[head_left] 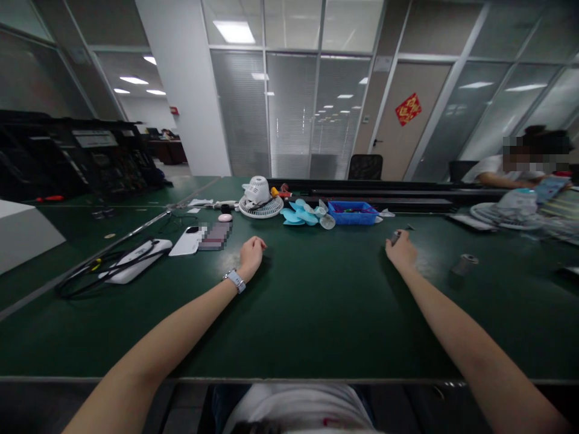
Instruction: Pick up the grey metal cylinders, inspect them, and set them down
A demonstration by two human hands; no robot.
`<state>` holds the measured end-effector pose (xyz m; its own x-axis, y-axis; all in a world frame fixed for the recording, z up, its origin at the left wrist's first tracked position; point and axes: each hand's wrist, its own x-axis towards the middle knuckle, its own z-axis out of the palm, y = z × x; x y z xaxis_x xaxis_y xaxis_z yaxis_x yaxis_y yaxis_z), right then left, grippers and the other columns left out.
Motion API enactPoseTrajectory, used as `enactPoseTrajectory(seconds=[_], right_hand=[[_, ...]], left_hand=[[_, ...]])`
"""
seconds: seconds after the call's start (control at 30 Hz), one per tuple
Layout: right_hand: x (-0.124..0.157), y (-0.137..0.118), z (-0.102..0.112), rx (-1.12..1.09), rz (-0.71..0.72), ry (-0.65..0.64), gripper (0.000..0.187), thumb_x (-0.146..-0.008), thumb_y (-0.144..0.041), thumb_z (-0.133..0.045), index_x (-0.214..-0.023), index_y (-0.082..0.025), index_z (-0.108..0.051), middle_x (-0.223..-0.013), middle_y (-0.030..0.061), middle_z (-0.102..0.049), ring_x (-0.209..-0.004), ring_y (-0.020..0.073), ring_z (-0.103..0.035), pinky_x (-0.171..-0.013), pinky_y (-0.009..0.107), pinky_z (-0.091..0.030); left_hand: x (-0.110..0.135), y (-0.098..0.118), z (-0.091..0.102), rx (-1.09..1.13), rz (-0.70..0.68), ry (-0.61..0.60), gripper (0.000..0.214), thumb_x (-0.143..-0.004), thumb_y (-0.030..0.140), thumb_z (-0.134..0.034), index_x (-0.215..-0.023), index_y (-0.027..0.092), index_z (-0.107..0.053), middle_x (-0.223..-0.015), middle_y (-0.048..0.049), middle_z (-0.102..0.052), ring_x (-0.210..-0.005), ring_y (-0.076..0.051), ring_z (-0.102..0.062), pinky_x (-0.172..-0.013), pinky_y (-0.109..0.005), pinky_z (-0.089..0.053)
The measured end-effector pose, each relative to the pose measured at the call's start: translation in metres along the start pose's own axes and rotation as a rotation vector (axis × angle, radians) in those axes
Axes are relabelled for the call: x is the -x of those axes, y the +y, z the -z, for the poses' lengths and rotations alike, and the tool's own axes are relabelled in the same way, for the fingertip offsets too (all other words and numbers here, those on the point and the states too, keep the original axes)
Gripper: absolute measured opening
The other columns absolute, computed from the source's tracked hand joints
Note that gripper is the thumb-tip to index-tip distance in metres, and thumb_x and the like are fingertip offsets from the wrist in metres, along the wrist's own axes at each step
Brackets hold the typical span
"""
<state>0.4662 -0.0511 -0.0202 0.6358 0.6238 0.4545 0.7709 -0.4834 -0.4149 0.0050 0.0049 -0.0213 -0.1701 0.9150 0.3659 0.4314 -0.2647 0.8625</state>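
Both my forearms stretch out over a dark green table (316,313). My left hand (251,252), with a watch on its wrist, rests on the table curled into a loose fist with nothing visible in it. My right hand (400,248) lies further right, its fingers closed around a small dark and silver object (395,236) I cannot make out. Beyond the hands lie a white fan body on its grille (259,199), light blue fan blades (304,214) and a blue tray (353,212) of small parts.
A white phone (186,241) and a white device with black cables (131,265) lie at left. A small grey cylinder (464,264) stands at right. Another person (520,166) sits at the far right beside more fan parts. A black rail runs along the table's back.
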Motion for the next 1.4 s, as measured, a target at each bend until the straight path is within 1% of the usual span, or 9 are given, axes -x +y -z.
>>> enactPoseTrajectory(seconds=[0.1,0.2,0.4,0.5,0.8,0.93,1.03,1.23,1.4], right_hand=[[0.004,-0.011,0.0,-0.046,0.056,0.021,0.051,-0.087,-0.04,-0.052,-0.131,-0.016,-0.044,-0.114,0.0219,-0.064,-0.1,0.0381,-0.064,-0.086,0.051,-0.046],[0.026,-0.048,-0.005,-0.26,0.24,-0.029,0.052,-0.087,-0.046,-0.054,-0.131,-0.021,-0.046,-0.114,0.0163,-0.066,-0.098,0.0343,-0.066,-0.088,0.049,-0.047],[0.112,-0.16,-0.021,-0.8,0.593,-0.435,0.057,-0.08,-0.044,-0.068,-0.129,-0.025,-0.046,-0.109,0.007,-0.067,-0.088,0.0227,-0.067,-0.08,0.04,-0.053],[0.145,-0.186,-0.022,-0.895,0.673,-0.575,0.058,-0.077,-0.034,-0.071,-0.129,-0.027,-0.044,-0.106,0.0038,-0.069,-0.089,0.0213,-0.067,-0.081,0.039,-0.053],[0.154,-0.182,-0.015,-0.832,0.671,-0.63,0.065,-0.075,-0.041,-0.075,-0.13,-0.026,-0.042,-0.102,0.0039,-0.068,-0.086,0.0219,-0.066,-0.078,0.039,-0.052],[0.156,-0.183,-0.01,-0.789,0.657,-0.636,0.065,-0.077,-0.043,-0.073,-0.132,-0.026,-0.041,-0.103,0.005,-0.068,-0.088,0.023,-0.066,-0.079,0.04,-0.051],[0.157,-0.182,-0.005,-0.795,0.667,-0.639,0.061,-0.078,-0.042,-0.073,-0.129,-0.027,-0.044,-0.111,0.0064,-0.066,-0.093,0.0239,-0.066,-0.082,0.041,-0.051],[0.157,-0.181,-0.003,-0.787,0.712,-0.601,0.044,-0.079,-0.041,-0.07,-0.116,-0.027,-0.051,-0.109,0.0042,-0.066,-0.093,0.0229,-0.065,-0.082,0.039,-0.051],[0.159,-0.184,-0.011,-0.845,0.711,-0.602,0.044,-0.079,-0.044,-0.069,-0.116,-0.026,-0.053,-0.109,0.0042,-0.066,-0.094,0.0214,-0.065,-0.084,0.038,-0.051]], left_hand=[[-0.001,-0.001,0.0,-0.001,-0.003,-0.011,0.025,-0.076,0.026,-0.039,-0.061,0.023,-0.059,-0.067,-0.002,-0.065,-0.067,-0.019,-0.062,-0.064,-0.029,-0.044],[0.0,0.005,0.0,-0.004,-0.033,-0.046,0.025,-0.078,0.026,-0.04,-0.065,0.023,-0.061,-0.071,-0.0026,-0.068,-0.071,-0.02,-0.063,-0.067,-0.03,-0.046],[0.022,0.042,-0.008,0.034,-0.291,-0.316,0.028,-0.083,0.041,-0.058,-0.101,0.024,-0.07,-0.102,-0.0039,-0.073,-0.092,-0.021,-0.067,-0.082,-0.032,-0.051],[0.035,0.057,-0.015,0.043,-0.373,-0.393,0.035,-0.084,0.046,-0.059,-0.111,0.027,-0.07,-0.111,-0.004,-0.072,-0.1,-0.022,-0.066,-0.088,-0.034,-0.05],[0.027,0.074,-0.02,-0.026,-0.373,-0.45,0.024,-0.082,0.041,-0.063,-0.097,0.028,-0.077,-0.097,-0.0019,-0.077,-0.09,-0.024,-0.071,-0.084,-0.034,-0.052],[0.019,0.08,-0.013,0.07,-0.33,-0.31,0.025,-0.081,0.039,-0.067,-0.1,0.024,-0.072,-0.09,-0.0035,-0.077,-0.085,-0.022,-0.072,-0.079,-0.032,-0.054],[0.013,0.066,-0.007,0.092,-0.302,-0.284,0.036,-0.078,0.04,-0.071,-0.109,0.023,-0.067,-0.088,-0.0044,-0.077,-0.089,-0.023,-0.073,-0.084,-0.034,-0.054],[0.012,0.02,-0.006,0.055,-0.181,-0.508,0.048,-0.071,0.045,-0.076,-0.112,0.023,-0.065,-0.092,-0.0065,-0.077,-0.091,-0.025,-0.073,-0.084,-0.038,-0.055],[0.018,0.018,-0.007,0.012,-0.221,-0.566,0.053,-0.069,0.042,-0.077,-0.119,0.026,-0.065,-0.092,-0.0053,-0.077,-0.107,-0.026,-0.068,-0.098,-0.04,-0.049]])
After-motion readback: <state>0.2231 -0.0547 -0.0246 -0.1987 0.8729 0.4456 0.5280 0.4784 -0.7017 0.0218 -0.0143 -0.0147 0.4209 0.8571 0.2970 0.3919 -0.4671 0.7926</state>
